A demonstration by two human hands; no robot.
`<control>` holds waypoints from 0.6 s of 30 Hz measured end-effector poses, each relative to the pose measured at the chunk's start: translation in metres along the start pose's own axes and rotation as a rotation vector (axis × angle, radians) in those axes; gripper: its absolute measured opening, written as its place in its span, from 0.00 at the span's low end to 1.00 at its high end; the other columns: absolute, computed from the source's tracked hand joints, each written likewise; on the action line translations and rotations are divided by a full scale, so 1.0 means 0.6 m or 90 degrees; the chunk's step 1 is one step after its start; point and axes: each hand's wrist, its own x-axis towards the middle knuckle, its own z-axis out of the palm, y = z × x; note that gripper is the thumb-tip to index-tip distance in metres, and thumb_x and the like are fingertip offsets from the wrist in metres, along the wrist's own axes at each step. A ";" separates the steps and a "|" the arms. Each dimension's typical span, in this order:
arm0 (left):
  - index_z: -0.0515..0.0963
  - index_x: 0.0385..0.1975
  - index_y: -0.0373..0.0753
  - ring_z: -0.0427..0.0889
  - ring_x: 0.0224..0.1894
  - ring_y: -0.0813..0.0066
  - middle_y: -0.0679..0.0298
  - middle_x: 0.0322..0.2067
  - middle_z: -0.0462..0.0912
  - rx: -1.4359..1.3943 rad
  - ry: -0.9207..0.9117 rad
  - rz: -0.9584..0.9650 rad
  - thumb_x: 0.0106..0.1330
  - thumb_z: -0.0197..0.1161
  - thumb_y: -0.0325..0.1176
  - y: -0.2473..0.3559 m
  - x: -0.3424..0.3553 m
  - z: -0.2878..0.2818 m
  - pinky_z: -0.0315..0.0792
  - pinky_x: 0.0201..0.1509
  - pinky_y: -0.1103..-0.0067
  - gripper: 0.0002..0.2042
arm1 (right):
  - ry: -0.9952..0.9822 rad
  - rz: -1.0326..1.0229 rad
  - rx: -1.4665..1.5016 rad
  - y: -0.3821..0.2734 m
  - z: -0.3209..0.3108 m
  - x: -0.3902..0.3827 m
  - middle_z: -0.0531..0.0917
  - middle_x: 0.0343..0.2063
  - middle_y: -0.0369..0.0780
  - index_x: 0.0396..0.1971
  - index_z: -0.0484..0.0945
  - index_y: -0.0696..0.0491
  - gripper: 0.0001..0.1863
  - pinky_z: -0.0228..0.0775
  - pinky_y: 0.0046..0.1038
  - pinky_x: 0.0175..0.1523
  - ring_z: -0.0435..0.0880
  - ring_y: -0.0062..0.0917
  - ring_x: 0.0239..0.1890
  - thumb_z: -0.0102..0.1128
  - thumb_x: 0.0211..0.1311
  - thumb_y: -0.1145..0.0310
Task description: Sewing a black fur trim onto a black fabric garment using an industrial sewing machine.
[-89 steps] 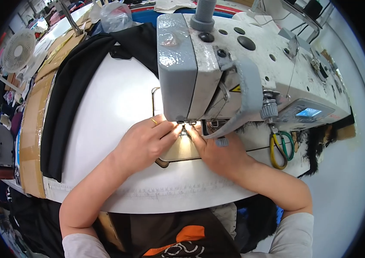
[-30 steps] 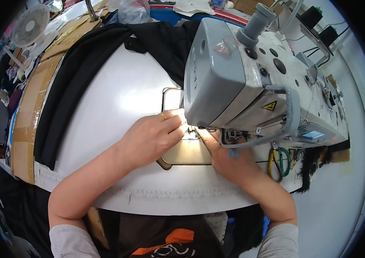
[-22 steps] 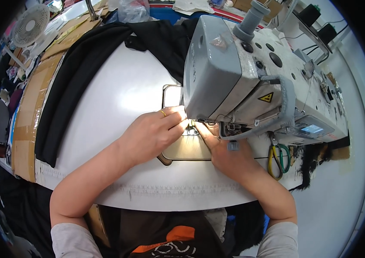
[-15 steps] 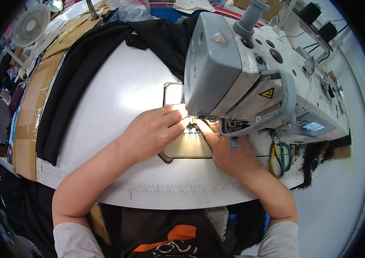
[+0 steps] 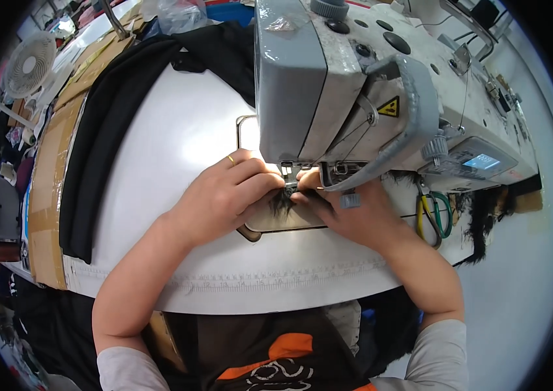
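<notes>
Under the grey-and-white sewing machine [image 5: 296, 85], a small piece of black fur [image 5: 282, 203] lies by the lit presser foot [image 5: 287, 171]. My left hand [image 5: 224, 192], with a ring on one finger, pinches the fur's left side, its fingertips close to the foot. From the right, my right hand [image 5: 358, 212] reaches in below the machine head with thumb and forefinger closed at the fur's other side. Part of that hand is hidden by the machine's curved guard [image 5: 413, 130]. The fingers cover most of the fur's upper edge.
Scissors [image 5: 434, 215] with yellow and green handles lie right of my right hand, near black fur scraps [image 5: 482, 225]. Black cloth [image 5: 104, 137] curves along the table's left and far side, beside a taped cardboard edge [image 5: 51, 195]. A ruler strip [image 5: 276, 277] runs along the near edge.
The whole view has shifted, bringing the machine further left and up. My right fingers have drawn in and bent at the foot. More black fur shows between my hands.
</notes>
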 end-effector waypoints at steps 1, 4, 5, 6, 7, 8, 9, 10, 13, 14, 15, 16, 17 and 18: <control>0.81 0.42 0.38 0.81 0.44 0.62 0.64 0.39 0.81 0.004 0.000 -0.004 0.54 0.72 0.22 0.001 0.000 0.001 0.79 0.48 0.71 0.15 | -0.022 0.021 -0.041 -0.003 0.001 0.001 0.86 0.40 0.34 0.46 0.84 0.44 0.15 0.79 0.36 0.48 0.87 0.33 0.42 0.72 0.61 0.58; 0.81 0.42 0.37 0.81 0.44 0.61 0.64 0.38 0.81 0.004 0.008 -0.005 0.55 0.72 0.22 0.002 0.000 0.001 0.79 0.47 0.70 0.14 | 0.049 0.002 -0.050 -0.017 0.006 0.007 0.84 0.35 0.34 0.47 0.83 0.44 0.15 0.78 0.37 0.45 0.87 0.32 0.39 0.71 0.62 0.58; 0.81 0.42 0.37 0.80 0.44 0.61 0.64 0.38 0.81 0.000 0.013 -0.003 0.55 0.72 0.22 0.002 0.001 0.001 0.79 0.47 0.70 0.14 | 0.049 0.000 -0.050 -0.018 0.008 0.006 0.84 0.35 0.34 0.47 0.83 0.44 0.15 0.78 0.37 0.45 0.87 0.32 0.39 0.71 0.62 0.58; 0.81 0.42 0.37 0.80 0.44 0.61 0.64 0.38 0.81 0.001 0.014 -0.003 0.55 0.72 0.22 0.002 0.001 0.001 0.79 0.47 0.70 0.14 | 0.037 0.011 -0.076 -0.020 0.010 0.003 0.84 0.35 0.34 0.48 0.83 0.43 0.15 0.78 0.37 0.44 0.86 0.31 0.39 0.71 0.63 0.58; 0.81 0.42 0.37 0.80 0.44 0.61 0.64 0.38 0.81 -0.004 0.018 -0.003 0.56 0.72 0.22 0.002 0.002 0.002 0.79 0.47 0.70 0.14 | 0.026 0.022 -0.101 -0.021 0.013 0.001 0.84 0.35 0.34 0.49 0.83 0.42 0.16 0.77 0.37 0.43 0.86 0.31 0.39 0.70 0.63 0.58; 0.81 0.42 0.37 0.80 0.44 0.61 0.64 0.38 0.81 -0.009 0.021 -0.004 0.56 0.72 0.22 0.003 0.002 0.003 0.79 0.47 0.70 0.13 | 0.026 0.021 -0.102 -0.022 0.014 0.000 0.84 0.35 0.34 0.49 0.83 0.42 0.16 0.77 0.37 0.43 0.86 0.31 0.39 0.70 0.63 0.58; 0.81 0.42 0.37 0.80 0.44 0.61 0.64 0.38 0.81 -0.009 0.022 -0.003 0.56 0.72 0.22 0.003 0.002 0.003 0.79 0.47 0.70 0.13 | 0.033 0.024 -0.097 -0.022 0.016 0.001 0.84 0.35 0.33 0.49 0.83 0.41 0.15 0.77 0.37 0.42 0.86 0.31 0.39 0.70 0.63 0.58; 0.82 0.42 0.37 0.80 0.44 0.61 0.64 0.38 0.81 -0.013 0.023 -0.007 0.56 0.72 0.22 0.004 0.001 0.005 0.79 0.47 0.70 0.13 | 0.041 0.026 -0.091 -0.022 0.017 0.001 0.84 0.35 0.33 0.50 0.83 0.40 0.15 0.77 0.37 0.42 0.86 0.30 0.38 0.70 0.63 0.59; 0.82 0.42 0.38 0.80 0.45 0.61 0.64 0.38 0.81 -0.023 0.016 -0.008 0.56 0.72 0.23 -0.001 -0.002 0.004 0.79 0.48 0.70 0.13 | 0.079 0.008 -0.004 -0.018 0.014 0.008 0.85 0.34 0.35 0.48 0.85 0.41 0.13 0.77 0.36 0.41 0.86 0.31 0.36 0.69 0.65 0.60; 0.83 0.42 0.38 0.80 0.45 0.61 0.63 0.38 0.81 -0.030 0.008 -0.005 0.57 0.72 0.24 -0.004 -0.004 0.003 0.79 0.48 0.70 0.13 | 0.079 0.008 -0.004 -0.017 0.014 0.008 0.85 0.34 0.35 0.48 0.85 0.41 0.13 0.77 0.36 0.41 0.86 0.31 0.36 0.69 0.65 0.60; 0.83 0.42 0.38 0.80 0.45 0.61 0.63 0.38 0.81 -0.030 0.007 -0.004 0.57 0.72 0.24 -0.005 -0.004 0.003 0.79 0.48 0.70 0.13 | 0.051 0.044 0.072 -0.015 0.014 0.006 0.86 0.34 0.35 0.47 0.86 0.43 0.12 0.78 0.35 0.42 0.87 0.31 0.36 0.70 0.65 0.61; 0.83 0.43 0.38 0.80 0.46 0.60 0.63 0.39 0.81 -0.038 0.002 -0.007 0.58 0.72 0.24 -0.006 -0.004 0.004 0.78 0.49 0.70 0.13 | 0.022 0.080 0.148 -0.014 0.014 0.004 0.88 0.35 0.36 0.46 0.87 0.44 0.11 0.78 0.33 0.43 0.88 0.31 0.36 0.71 0.65 0.62; 0.83 0.43 0.39 0.80 0.46 0.60 0.62 0.40 0.81 -0.045 -0.005 -0.010 0.58 0.72 0.25 -0.007 -0.005 0.005 0.78 0.49 0.70 0.13 | 0.023 0.082 0.148 -0.014 0.016 0.004 0.88 0.35 0.36 0.46 0.87 0.44 0.11 0.78 0.33 0.43 0.88 0.31 0.36 0.71 0.65 0.62; 0.83 0.43 0.39 0.80 0.46 0.60 0.62 0.40 0.81 -0.047 -0.009 -0.007 0.58 0.72 0.25 -0.007 -0.005 0.005 0.78 0.49 0.70 0.13 | 0.004 0.123 0.166 -0.014 0.017 0.002 0.89 0.35 0.37 0.45 0.87 0.47 0.10 0.78 0.32 0.45 0.88 0.30 0.37 0.72 0.65 0.63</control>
